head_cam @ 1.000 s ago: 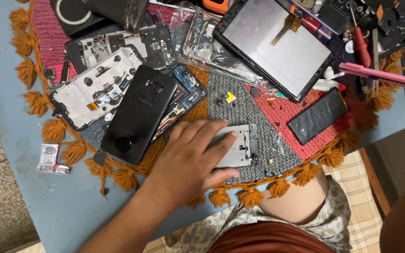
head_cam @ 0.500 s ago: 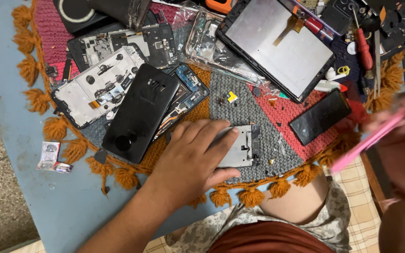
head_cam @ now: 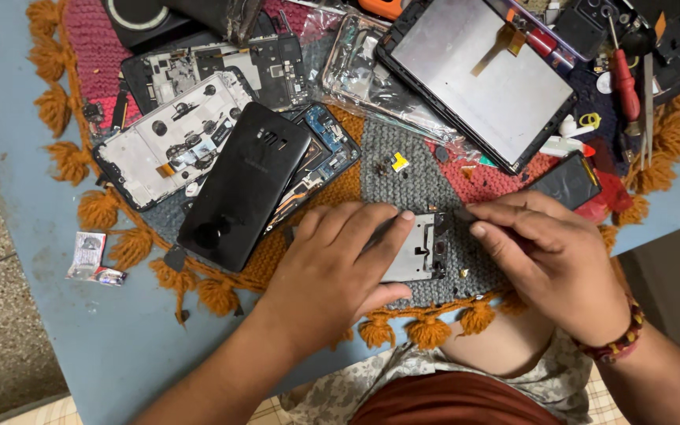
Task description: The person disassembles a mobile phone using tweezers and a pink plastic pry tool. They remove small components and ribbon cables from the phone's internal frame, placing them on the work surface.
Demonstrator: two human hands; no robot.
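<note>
grey metal phone frame plate (head_cam: 417, 250) lies on the knitted tasselled mat (head_cam: 403, 169), pinned under the spread, flat left hand (head_cam: 332, 271), whose fingers cover its left half. just right, the right hand (head_cam: 548, 256) pinches at the plate's right edge; whatever its fingertips grip is hidden. the mat lies on a blue table (head_cam: 17, 236), beside a black phone back cover (head_cam: 244, 185).

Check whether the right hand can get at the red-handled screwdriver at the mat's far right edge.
Probably yes. The right hand rests at the small phone frame, its fingers apparently pinching a tool. The red-handled screwdriver lies uncovered beyond it, beside the tablet; nothing blocks the way, though the fingers are occupied.
</note>
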